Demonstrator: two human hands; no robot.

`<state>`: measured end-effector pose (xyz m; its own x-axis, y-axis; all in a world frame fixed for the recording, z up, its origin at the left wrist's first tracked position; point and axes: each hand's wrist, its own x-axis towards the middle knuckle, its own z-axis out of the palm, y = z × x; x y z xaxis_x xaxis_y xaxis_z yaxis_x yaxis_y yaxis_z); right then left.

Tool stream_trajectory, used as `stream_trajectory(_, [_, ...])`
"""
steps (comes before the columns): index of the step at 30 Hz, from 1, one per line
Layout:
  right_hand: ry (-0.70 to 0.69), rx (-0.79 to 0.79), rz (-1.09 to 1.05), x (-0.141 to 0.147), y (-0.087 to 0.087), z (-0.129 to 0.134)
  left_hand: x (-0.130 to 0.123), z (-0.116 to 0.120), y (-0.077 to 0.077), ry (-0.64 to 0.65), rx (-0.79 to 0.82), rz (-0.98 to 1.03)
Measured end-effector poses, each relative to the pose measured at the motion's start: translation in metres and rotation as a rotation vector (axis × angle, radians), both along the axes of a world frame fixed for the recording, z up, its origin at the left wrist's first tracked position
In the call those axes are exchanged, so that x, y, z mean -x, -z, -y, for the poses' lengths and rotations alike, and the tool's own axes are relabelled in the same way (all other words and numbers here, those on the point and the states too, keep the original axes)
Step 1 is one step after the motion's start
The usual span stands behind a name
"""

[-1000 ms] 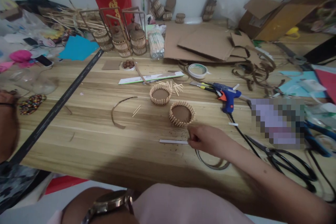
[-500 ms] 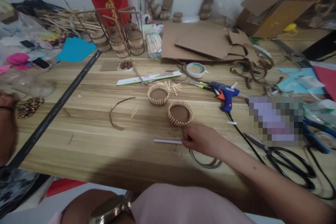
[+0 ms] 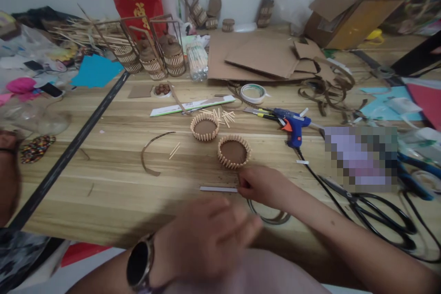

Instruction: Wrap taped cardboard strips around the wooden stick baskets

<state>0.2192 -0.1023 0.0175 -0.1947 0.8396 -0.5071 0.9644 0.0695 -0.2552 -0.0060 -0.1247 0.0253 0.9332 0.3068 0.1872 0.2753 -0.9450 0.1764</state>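
Note:
My right hand (image 3: 257, 186) is closed in a fist on the table, just below the nearer round of short sticks set around a brown cardboard base (image 3: 234, 151). What its fingers hold, if anything, is hidden. A narrow white-edged strip (image 3: 218, 189) reaches to its knuckles, and a curled cardboard strip (image 3: 270, 219) loops beneath the wrist. My left hand (image 3: 213, 234), with a watch at the wrist, is over the table's front edge, smeared by motion. Behind stands a second stick-ringed base (image 3: 204, 127). Loose short sticks (image 3: 227, 117) lie beside it.
A blue glue gun (image 3: 292, 124), black scissors (image 3: 372, 216) and a roll of tape (image 3: 253, 93) lie to the right and behind. Small stick baskets (image 3: 174, 57) and cardboard sheets (image 3: 255, 57) are at the back. Another person's arm (image 3: 8, 174) rests at far left.
My left hand has risen from my lap into view over the table's front edge, toward my right hand. The right hand stays about where it was, and the view has shifted slightly.

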Motion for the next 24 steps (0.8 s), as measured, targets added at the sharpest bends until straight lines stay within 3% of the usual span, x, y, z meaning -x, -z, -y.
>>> stream_trajectory(4, [0.001,0.004,-0.007,0.001,0.0,-0.001,-0.018,-0.024,0.03,-0.025,-0.047,-0.022])
stream_trajectory(8, [0.008,0.006,-0.026,0.0,0.001,0.0,-0.021,-0.024,0.05,-0.008,-0.01,-0.107])
stream_trajectory(16, [-0.024,0.092,-0.201,-0.019,-0.004,-0.002,-0.026,-0.021,0.055,-0.081,-0.057,-0.078])
stream_trajectory(24, [0.085,0.162,-0.284,-0.048,-0.008,0.009,-0.024,-0.019,0.06,-0.082,-0.097,-0.103])
